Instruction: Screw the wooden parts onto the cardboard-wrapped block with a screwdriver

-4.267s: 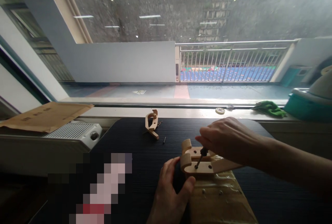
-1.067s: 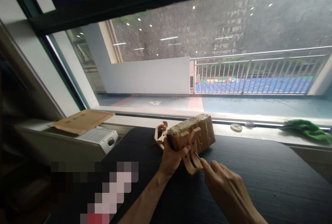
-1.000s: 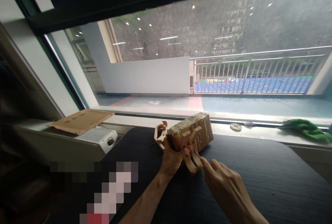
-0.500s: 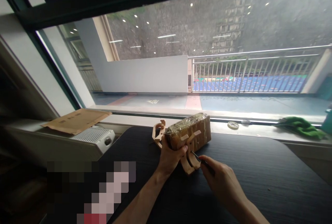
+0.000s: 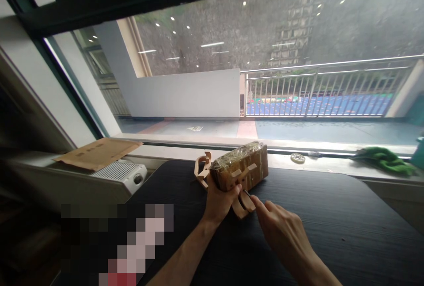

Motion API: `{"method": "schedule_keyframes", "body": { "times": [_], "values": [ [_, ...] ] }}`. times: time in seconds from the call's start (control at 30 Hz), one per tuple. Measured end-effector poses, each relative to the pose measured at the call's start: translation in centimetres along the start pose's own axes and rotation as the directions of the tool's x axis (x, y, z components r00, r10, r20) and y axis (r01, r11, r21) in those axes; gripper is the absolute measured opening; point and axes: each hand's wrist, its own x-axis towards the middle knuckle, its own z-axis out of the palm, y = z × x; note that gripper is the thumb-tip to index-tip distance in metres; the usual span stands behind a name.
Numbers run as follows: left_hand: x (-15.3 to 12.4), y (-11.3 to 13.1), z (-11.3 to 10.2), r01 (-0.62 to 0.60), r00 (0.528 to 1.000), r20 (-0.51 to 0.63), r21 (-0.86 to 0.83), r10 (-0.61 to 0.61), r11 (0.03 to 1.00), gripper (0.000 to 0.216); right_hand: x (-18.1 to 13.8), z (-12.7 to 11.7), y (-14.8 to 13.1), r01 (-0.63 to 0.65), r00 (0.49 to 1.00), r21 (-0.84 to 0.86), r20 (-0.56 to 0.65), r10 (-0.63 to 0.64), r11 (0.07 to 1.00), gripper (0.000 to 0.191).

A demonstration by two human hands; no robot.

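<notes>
A brown box (image 5: 256, 175) wrapped in clear tape stands tilted on the dark table. Against its near side lies a curved pale wooden piece (image 5: 239, 210) with prongs and small holes. My left hand (image 5: 218, 202) is closed at the box's left end, its thumb pressing the wooden piece. My right hand (image 5: 281, 222) is closed around a thin, dark, screwdriver-like tool (image 5: 247, 193), whose shaft reaches the wooden piece; its handle is mostly hidden by the fingers. Left of the box sits a second curved wooden piece (image 5: 202, 171).
The black table (image 5: 318, 215) meets the window sill behind. On the sill are a pale round disc (image 5: 297, 158) and a green cloth (image 5: 384, 161). A brown paper envelope (image 5: 99, 151) lies over a white vented unit (image 5: 124, 180) at left. A blurred-out area covers the lower left.
My right hand has moved slightly up and left, and its tool handle is now more hidden. The box has shifted very little in view; my left hand keeps its hold.
</notes>
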Motion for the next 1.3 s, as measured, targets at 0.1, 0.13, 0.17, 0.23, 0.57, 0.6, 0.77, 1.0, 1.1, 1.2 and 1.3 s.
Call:
{"method": "schedule_keyframes", "body": {
  "times": [0.1,0.13,0.17,0.23,0.57,0.6,0.77,1.0,1.1,1.2,1.3],
  "values": [
    [0.0,0.0,0.0,0.0,1.0,0.011,-0.016,0.0,1.0,0.069,0.0,0.2,0.1,-0.057,0.998,0.119,0.033,0.054,0.991,0.042],
    [0.0,0.1,0.0,0.0,1.0,0.013,-0.024,0.001,1.0,0.068,0.0,0.3,0.1,-0.099,0.995,0.195,0.049,0.091,0.976,0.04],
    [-0.1,0.1,0.0,-0.001,1.0,0.012,-0.032,0.002,1.0,0.068,0.1,0.4,0.1,-0.156,0.987,0.276,0.073,0.141,0.948,0.038],
    [-0.2,0.3,0.1,-0.006,1.0,0.005,-0.044,0.006,0.999,0.067,0.3,0.5,0.1,-0.287,0.958,0.437,0.15,0.246,0.852,0.035],
    [-0.5,0.8,0.0,-0.017,0.999,-0.037,-0.044,0.015,0.999,0.06,0.4,-0.1,0.0,-0.266,0.964,0.349,0.095,0.249,0.899,0.037],
    [-0.5,0.8,0.0,-0.017,0.999,-0.04,-0.042,0.015,0.999,0.061,0.4,-0.2,0.1,-0.214,0.976,0.297,0.03,0.215,0.931,0.036],
    [-0.5,0.8,0.0,-0.007,0.999,-0.051,-0.027,0.006,1.0,0.061,0.3,-0.6,1.2,0.028,0.99,0.133,-0.141,-0.009,0.991,0.026],
    [-0.6,0.8,0.0,-0.009,0.999,-0.032,-0.059,0.007,0.998,0.061,0.5,-0.5,1.2,-0.015,0.991,0.178,-0.128,0.038,0.984,0.024],
    [-0.7,1.0,0.0,-0.012,1.0,-0.026,-0.075,0.01,0.997,0.063,0.6,-0.1,1.1,-0.137,0.984,0.357,-0.059,0.169,0.924,0.027],
    [-0.8,1.2,0.0,-0.017,1.0,-0.022,-0.087,0.015,0.996,0.064,0.7,0.0,1.3,-0.278,0.956,0.503,0.063,0.286,0.818,0.03],
    [-0.8,1.2,0.1,-0.02,0.999,-0.029,-0.094,0.018,0.995,0.064,0.8,-0.2,1.4,-0.352,0.932,0.574,0.142,0.333,0.74,0.031]
  ]
}}
